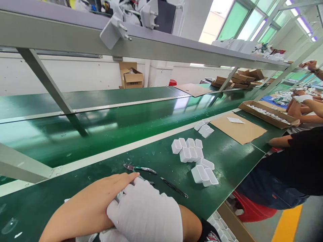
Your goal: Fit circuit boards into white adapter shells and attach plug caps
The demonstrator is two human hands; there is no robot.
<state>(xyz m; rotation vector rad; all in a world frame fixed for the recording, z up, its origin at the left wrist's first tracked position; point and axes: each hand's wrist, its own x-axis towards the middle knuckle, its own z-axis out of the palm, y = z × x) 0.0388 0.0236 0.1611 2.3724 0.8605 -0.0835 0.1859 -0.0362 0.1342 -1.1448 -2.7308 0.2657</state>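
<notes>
My left hand (117,185) is bare and bent over at the near edge of the bench. Pressed close to it is my right hand (148,210), in a white glove. Both look closed, and whatever lies between them is hidden apart from a greyish glint. Just beyond the hands lies a pair of diagonal cutters (143,168) with green-and-grey handles. Black tweezers (174,187) rest to the right of it. Farther right stand several open white plastic housings (186,154) in small clusters, with more white housings (204,174) nearer me.
A metal shelf (151,47) bearing white plug adapters crosses above the green bench (156,158). A cardboard sheet (238,127) and a long box of white parts (268,114) lie to the right. A co-worker in black (292,161) sits there on a red stool (254,208).
</notes>
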